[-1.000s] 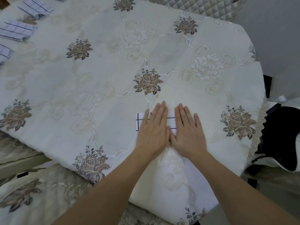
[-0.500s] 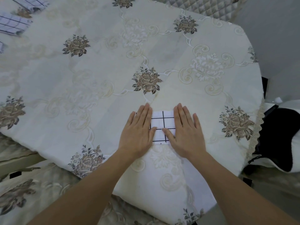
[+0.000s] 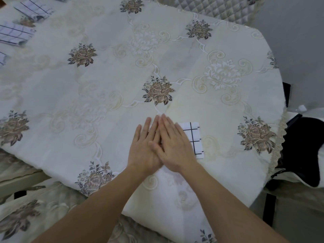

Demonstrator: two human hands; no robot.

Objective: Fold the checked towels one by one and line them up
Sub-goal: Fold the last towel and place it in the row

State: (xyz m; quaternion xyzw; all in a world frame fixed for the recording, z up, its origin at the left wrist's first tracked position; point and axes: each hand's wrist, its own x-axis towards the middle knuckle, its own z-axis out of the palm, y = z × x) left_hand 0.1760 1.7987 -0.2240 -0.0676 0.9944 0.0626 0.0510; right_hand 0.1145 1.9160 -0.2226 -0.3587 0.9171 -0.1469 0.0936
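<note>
A small folded white towel with black checks (image 3: 194,137) lies flat near the table's front edge. My right hand (image 3: 172,146) rests flat on its left part, fingers straight and together. My left hand (image 3: 144,148) lies flat beside it, partly under the right one, and hides the towel's left end. Only the towel's right strip shows. Neither hand grips anything. Folded checked towels (image 3: 14,33) (image 3: 34,8) lie along the far left edge of the table.
The table (image 3: 105,81) wears a cream cloth with embroidered roses, its lace rim (image 3: 278,137) at the right. A quilted chair back (image 3: 215,7) stands behind it. A black-and-white bag (image 3: 303,151) sits at the right, a cushioned seat (image 3: 26,213) at the lower left.
Half a second ago my hands were apart on the towel's two ends with its middle showing. Now they have come together, the right overlapping the left, and only the towel's right strip shows.
</note>
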